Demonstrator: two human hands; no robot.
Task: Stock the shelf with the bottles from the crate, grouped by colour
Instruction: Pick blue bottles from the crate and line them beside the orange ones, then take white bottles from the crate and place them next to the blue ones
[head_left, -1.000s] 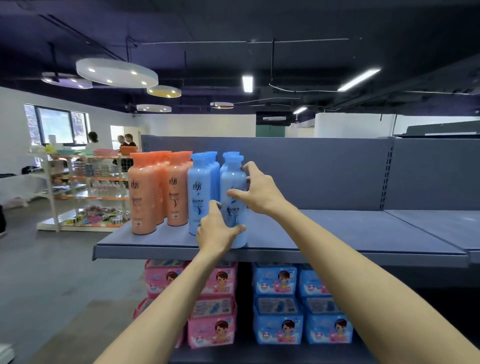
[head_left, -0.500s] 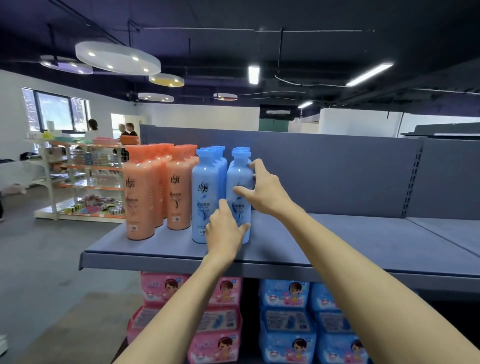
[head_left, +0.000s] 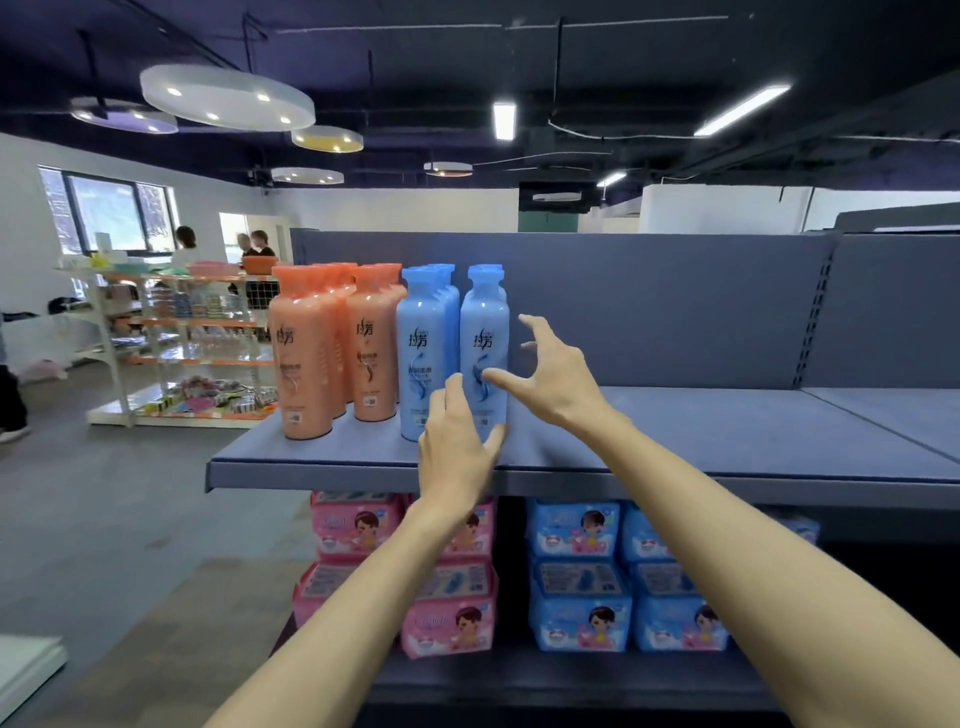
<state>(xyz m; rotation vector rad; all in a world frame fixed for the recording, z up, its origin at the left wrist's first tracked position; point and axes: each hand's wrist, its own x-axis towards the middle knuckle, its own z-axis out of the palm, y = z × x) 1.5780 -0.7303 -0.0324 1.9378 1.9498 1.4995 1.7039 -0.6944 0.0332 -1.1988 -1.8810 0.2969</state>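
Blue bottle base hidden behind left hand

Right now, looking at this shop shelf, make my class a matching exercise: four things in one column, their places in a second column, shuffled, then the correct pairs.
Things
1. orange bottles
2. blue bottles
3. pink packs
4. right hand

Places
A. below the shelf, on the left
B. beside the rightmost blue bottle, fingers spread
C. left end of the shelf top
D. between the orange bottles and the bare part of the shelf

Pairs: 1-C, 2-D, 3-A, 4-B
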